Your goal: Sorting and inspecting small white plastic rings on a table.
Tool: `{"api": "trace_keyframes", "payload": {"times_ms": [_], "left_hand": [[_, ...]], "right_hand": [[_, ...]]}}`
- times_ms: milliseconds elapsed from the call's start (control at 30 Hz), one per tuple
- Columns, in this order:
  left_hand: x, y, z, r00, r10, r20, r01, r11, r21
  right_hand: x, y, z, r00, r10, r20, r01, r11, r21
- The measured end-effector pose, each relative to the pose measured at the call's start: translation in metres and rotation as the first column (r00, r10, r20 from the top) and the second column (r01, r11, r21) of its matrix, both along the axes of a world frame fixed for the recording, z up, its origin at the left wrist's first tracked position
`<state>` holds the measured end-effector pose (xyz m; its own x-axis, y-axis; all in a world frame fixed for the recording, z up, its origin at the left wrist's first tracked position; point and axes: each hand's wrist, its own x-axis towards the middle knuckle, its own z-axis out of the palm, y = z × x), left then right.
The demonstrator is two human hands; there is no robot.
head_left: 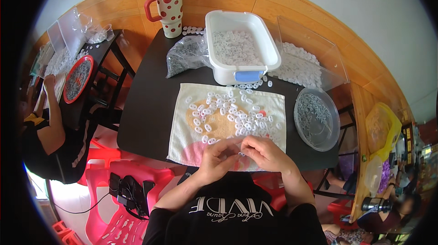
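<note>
My left hand (220, 159) and my right hand (262, 152) meet over the front edge of a cream towel (180, 128). The fingers of both are closed in a pinch. A bit of a small white plastic piece (242, 154) shows between the fingertips, seemingly in the left hand. Whatever the right fingertips pinch is hidden. Just beyond my hands, many white oval pieces (248, 124) with two holes each lie scattered over the towel. At the right, a round clear tub (335, 131) holds a heap of small grey metal parts, perhaps screws.
A white basin (273, 57) of white pieces stands at the back, beside a bag of grey parts (187, 57) and a dotted tumbler (172, 10). White pieces fill a clear box (335, 80). Another person's arm (54, 115) is left, near a red tray (88, 62). A pink chair (121, 229) stands nearby.
</note>
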<state>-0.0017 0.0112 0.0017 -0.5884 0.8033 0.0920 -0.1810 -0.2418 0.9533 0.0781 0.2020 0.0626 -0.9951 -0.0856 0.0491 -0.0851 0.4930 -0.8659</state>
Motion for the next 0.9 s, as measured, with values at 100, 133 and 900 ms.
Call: {"api": "trace_keyframes", "payload": {"times_ms": [100, 133, 900], "left_hand": [[0.001, -0.001, -0.002, 1.0, 0.004, -0.019, -0.004, 1.0, -0.016], [0.001, -0.001, -0.005, 0.999, 0.014, -0.043, -0.015, 1.0, -0.025], [0.004, 0.0, -0.024, 0.997, 0.081, 0.006, -0.081, 0.993, 0.083]], "right_hand": [[0.001, -0.001, -0.003, 0.999, 0.022, 0.026, -0.023, 0.999, 0.031], [0.001, -0.002, -0.004, 1.0, 0.011, 0.017, -0.011, 1.0, 0.021], [-0.003, -0.013, 0.002, 0.933, -0.06, -0.354, 0.098, 0.991, 0.091]]}}
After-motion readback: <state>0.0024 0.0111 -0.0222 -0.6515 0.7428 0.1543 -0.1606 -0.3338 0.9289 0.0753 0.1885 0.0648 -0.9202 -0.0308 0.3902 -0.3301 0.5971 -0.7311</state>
